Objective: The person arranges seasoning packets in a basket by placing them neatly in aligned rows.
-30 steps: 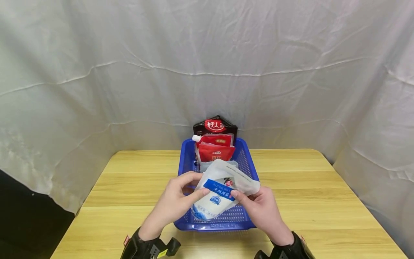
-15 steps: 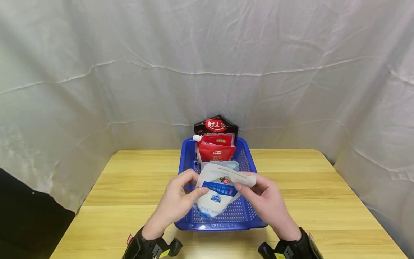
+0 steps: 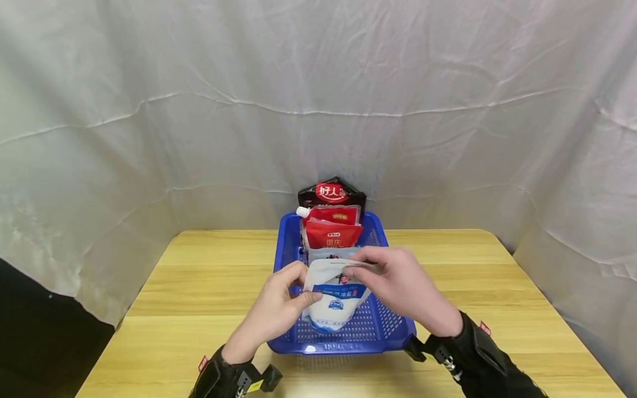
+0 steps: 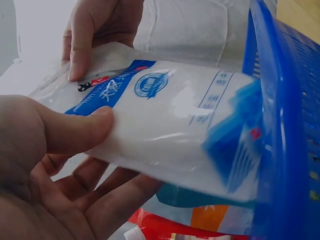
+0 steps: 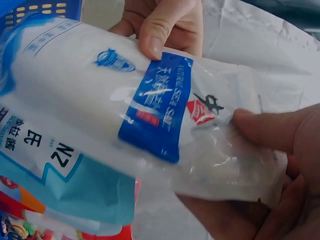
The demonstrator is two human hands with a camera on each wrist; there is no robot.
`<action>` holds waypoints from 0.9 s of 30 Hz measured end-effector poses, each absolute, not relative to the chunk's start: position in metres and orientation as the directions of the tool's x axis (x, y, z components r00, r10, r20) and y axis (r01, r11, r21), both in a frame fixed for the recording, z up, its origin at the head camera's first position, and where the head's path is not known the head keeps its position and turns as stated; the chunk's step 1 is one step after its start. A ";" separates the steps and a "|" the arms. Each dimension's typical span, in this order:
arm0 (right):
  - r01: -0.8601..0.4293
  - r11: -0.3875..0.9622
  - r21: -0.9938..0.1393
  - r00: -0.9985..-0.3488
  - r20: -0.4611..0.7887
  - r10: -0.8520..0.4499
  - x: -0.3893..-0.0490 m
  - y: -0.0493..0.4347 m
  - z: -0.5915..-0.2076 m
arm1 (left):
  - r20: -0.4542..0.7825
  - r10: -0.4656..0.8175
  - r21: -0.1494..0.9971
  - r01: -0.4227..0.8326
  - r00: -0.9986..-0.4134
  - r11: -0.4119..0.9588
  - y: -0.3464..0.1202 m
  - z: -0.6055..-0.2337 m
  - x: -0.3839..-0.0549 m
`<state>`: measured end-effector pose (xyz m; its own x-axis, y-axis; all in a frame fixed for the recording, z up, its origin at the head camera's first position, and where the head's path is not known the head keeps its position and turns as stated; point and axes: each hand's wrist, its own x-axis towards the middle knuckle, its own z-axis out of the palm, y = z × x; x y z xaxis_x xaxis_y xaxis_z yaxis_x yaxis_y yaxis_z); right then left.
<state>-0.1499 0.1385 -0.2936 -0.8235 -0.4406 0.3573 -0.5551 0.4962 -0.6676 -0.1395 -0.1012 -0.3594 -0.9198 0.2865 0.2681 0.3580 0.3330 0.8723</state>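
Left hand [image 3: 278, 309] and right hand [image 3: 398, 282] pinch the salt bag [image 3: 334, 296] over the blue basket [image 3: 393, 331]; it seems soft, heavy, slippery, so holding its sealed top edge is probably best.

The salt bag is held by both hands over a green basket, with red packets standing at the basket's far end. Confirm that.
Not quite: the basket is blue, not green, as the head view shows. The rest stands: the left hand and the right hand both hold the salt bag over it, and the red packets stand at its far end.
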 end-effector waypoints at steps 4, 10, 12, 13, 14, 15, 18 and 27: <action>-0.555 0.518 -0.650 -0.822 0.334 -0.461 -0.157 0.134 -0.295 | 0.207 0.323 0.872 0.324 -0.924 0.367 -0.108 -0.359 -0.141; -0.531 0.514 -0.674 -0.828 0.285 -0.482 -0.162 0.133 -0.309 | 0.197 0.370 0.842 0.350 -0.908 0.411 -0.127 -0.358 -0.148; -0.524 0.519 -0.675 -0.831 0.272 -0.484 -0.163 0.132 -0.314 | 0.217 0.347 0.835 0.358 -0.912 0.418 -0.135 -0.358 -0.151; -0.517 0.525 -0.676 -0.835 0.263 -0.483 -0.163 0.132 -0.317 | 0.231 0.330 0.827 0.364 -0.915 0.429 -0.139 -0.358 -0.153; -0.507 0.531 -0.679 -0.840 0.251 -0.481 -0.163 0.132 -0.319 | 0.241 0.310 0.817 0.365 -0.920 0.447 -0.142 -0.358 -0.155; -0.499 0.536 -0.681 -0.844 0.241 -0.480 -0.164 0.132 -0.322 | 0.252 0.287 0.807 0.364 -0.924 0.464 -0.146 -0.358 -0.157; -0.479 0.555 -0.680 -0.853 0.212 -0.477 -0.164 0.132 -0.328 | 0.286 0.238 0.768 0.370 -0.928 0.522 -0.156 -0.361 -0.163; -0.485 0.578 -0.656 -0.852 0.208 -0.480 -0.164 0.134 -0.346 | 0.272 0.252 0.655 0.371 -0.929 0.659 -0.170 -0.381 -0.183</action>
